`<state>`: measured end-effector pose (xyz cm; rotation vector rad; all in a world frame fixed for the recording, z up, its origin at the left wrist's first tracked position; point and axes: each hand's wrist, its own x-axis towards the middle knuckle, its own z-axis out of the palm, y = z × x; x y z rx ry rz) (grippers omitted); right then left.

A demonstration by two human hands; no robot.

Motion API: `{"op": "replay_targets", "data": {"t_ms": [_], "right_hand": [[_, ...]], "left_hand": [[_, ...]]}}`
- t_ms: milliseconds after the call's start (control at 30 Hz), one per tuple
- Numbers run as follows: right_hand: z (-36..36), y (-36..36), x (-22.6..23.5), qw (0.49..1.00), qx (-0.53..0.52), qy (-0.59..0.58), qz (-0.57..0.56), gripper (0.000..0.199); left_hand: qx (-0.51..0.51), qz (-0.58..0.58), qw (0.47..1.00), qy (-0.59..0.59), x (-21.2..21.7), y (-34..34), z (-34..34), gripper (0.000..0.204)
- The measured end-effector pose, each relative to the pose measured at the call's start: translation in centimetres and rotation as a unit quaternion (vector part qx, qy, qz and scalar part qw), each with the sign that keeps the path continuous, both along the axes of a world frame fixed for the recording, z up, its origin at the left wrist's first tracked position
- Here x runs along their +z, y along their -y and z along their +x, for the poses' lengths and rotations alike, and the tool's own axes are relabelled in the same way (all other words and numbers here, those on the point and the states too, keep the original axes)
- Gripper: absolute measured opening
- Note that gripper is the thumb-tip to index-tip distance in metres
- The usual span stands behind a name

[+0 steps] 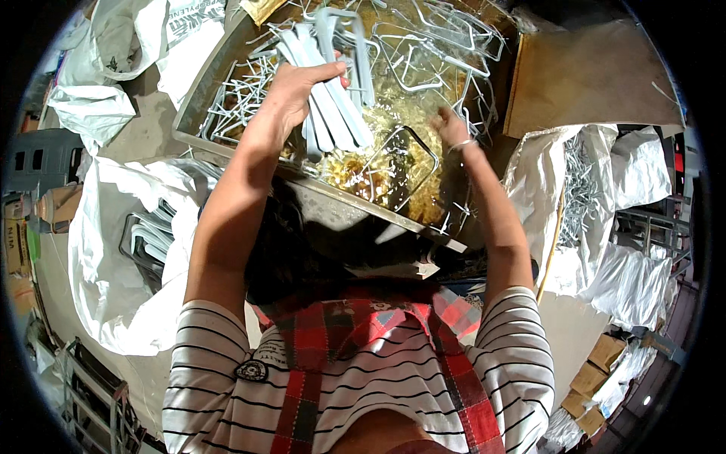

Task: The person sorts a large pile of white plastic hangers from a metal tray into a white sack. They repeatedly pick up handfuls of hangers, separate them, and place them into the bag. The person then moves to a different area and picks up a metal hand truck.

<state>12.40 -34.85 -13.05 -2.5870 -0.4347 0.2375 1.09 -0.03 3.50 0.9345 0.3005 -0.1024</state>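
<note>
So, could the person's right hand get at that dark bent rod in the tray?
Probably yes: the right hand is close to the dark bent rod, and nothing seems to lie between them. The hand is blurred, though, so whether its grip holds something is hard to tell.

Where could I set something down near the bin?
The brown panel right of the bin looks mostly bare, as does the floor between the bin's left side and the white sacks. The bin is crowded: thin rods at left, bent wire frames at upper right.

Smooth bars (333, 113); crinkled plastic sack (102, 284)
</note>
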Motion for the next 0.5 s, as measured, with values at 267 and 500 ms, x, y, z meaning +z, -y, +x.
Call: {"op": "replay_targets", "data": {"t_ms": [267,500], "right_hand": [[-4.4,-1.8,-2.6,0.981,0.125,0.135,-0.069,0.020],[-3.4,-7.4,17.7,0.927,0.219,0.304,-0.021,0.019]], "left_hand": [[-0.021,0.262,0.964,-0.023,-0.7,-0.3,0.3,0.030],[-0.124,0.252,0.953,0.109,-2.8,2.6,0.9,0.031]]}}
